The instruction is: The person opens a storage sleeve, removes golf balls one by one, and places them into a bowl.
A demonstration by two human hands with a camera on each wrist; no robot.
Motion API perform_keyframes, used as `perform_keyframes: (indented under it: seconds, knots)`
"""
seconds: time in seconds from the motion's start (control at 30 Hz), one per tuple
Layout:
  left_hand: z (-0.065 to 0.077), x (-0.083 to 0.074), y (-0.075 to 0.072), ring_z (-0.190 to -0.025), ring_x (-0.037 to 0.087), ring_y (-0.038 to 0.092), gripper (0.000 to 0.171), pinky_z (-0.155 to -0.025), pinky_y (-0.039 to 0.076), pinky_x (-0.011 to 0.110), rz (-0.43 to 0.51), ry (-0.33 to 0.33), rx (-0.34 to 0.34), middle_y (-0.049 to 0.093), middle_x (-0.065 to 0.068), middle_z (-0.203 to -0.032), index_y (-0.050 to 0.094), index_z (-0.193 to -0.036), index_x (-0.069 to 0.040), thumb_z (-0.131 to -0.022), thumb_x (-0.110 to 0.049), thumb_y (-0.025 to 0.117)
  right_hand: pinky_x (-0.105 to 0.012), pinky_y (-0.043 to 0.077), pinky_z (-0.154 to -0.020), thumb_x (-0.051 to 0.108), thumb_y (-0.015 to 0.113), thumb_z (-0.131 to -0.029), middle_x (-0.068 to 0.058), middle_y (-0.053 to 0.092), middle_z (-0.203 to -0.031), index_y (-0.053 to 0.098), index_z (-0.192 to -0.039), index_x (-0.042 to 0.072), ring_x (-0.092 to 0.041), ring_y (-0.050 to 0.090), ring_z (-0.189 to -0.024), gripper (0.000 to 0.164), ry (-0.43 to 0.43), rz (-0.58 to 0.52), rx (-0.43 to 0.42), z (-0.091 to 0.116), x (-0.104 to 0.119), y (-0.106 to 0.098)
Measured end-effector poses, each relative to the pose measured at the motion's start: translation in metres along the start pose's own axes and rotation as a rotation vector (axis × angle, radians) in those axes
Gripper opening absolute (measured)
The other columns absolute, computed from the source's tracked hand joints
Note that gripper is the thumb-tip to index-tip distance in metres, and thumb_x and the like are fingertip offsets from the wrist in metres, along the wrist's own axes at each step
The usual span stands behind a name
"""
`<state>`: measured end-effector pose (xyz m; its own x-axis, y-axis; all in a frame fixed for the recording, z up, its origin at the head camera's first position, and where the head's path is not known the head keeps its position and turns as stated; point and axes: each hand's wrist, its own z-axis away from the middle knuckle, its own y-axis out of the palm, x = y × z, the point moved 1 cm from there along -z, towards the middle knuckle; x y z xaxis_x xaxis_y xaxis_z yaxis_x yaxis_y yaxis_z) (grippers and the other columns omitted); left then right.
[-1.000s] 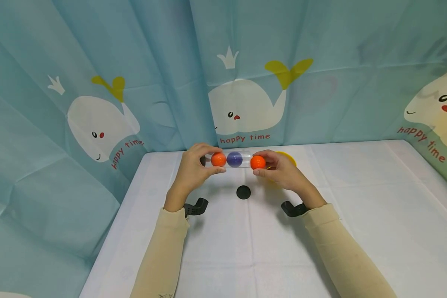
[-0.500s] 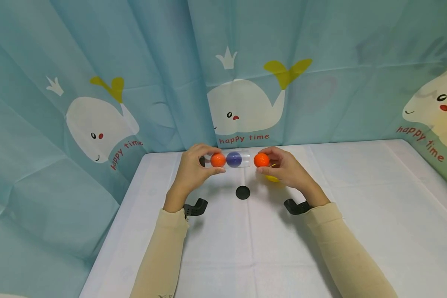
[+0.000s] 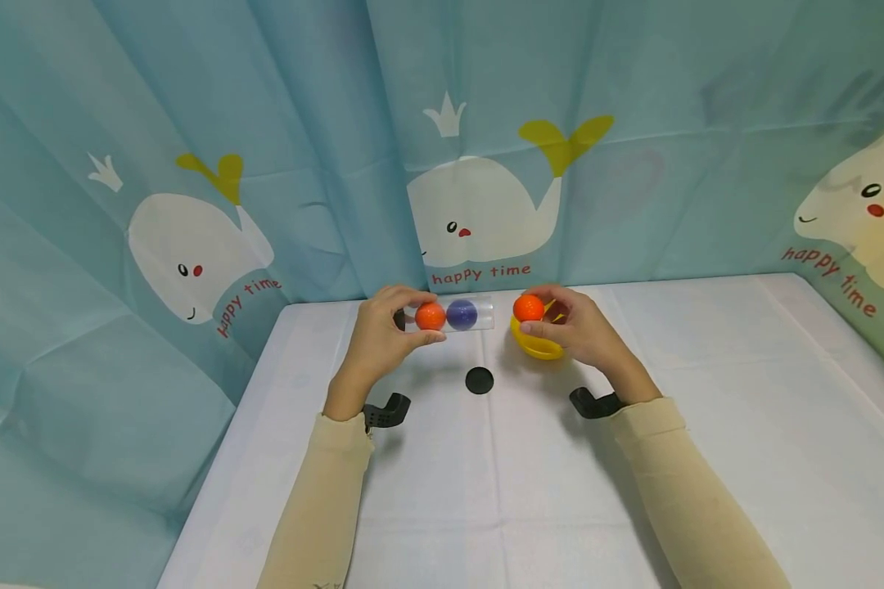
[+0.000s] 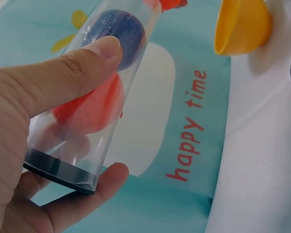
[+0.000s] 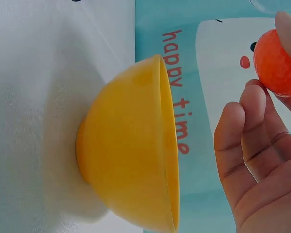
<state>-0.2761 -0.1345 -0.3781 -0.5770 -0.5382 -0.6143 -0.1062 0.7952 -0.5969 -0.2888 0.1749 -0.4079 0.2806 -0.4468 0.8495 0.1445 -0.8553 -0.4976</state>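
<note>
My left hand (image 3: 385, 329) grips a clear plastic tube (image 4: 117, 102) around its black-capped end. Inside the tube an orange ball (image 3: 430, 316) lies nearest that end, with a dark blue ball (image 3: 462, 314) beside it. The tube lies sideways in the head view, its uncapped end facing right. My right hand (image 3: 578, 327) pinches another orange ball (image 3: 528, 308) between thumb and fingers, a short way right of the tube's end. Below that hand a yellow bowl (image 5: 131, 145) stands on the table, partly covered by the hand in the head view.
A black round disc (image 3: 480, 380) lies on the white-covered table (image 3: 442, 491) in front of the tube. A blue curtain (image 3: 324, 164) printed with whales hangs at the table's back edge and left side.
My right hand has drawn its orange ball away from the tube's uncapped end, to the right and over the bowl. More of the bowl shows. The left hand and tube stay nearly still.
</note>
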Motion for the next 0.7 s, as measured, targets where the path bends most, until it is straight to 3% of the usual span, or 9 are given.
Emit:
perform_keyframes:
  seconds: [0.33, 0.7]
  knots:
    - [0.0, 0.0, 0.0, -0.084, 0.023, 0.057, 0.05, -0.071, 0.054, 0.042, -0.013, 0.003, -0.003, 0.074, 0.006, -0.107, 0.077, -0.113, -0.008, -0.068, -0.02, 0.097, -0.025, 0.053, -0.076, 0.022, 0.079, -0.092, -0.011, 0.066, -0.12, 0.062, -0.134, 0.012, -0.027, 0.058, -0.096, 0.047, 0.026, 0.009, -0.021, 0.001, -0.004, -0.008]
    - [0.0, 0.0, 0.001, -0.088, 0.03, 0.058, 0.05, -0.07, 0.048, 0.03, 0.005, -0.034, 0.008, 0.073, 0.004, -0.108, 0.077, -0.113, -0.011, -0.068, -0.021, 0.097, -0.02, 0.051, -0.088, 0.024, 0.078, -0.092, -0.011, 0.066, -0.124, 0.064, -0.133, 0.013, -0.025, 0.057, -0.11, 0.045, 0.043, 0.028, -0.043, 0.001, -0.009, -0.015]
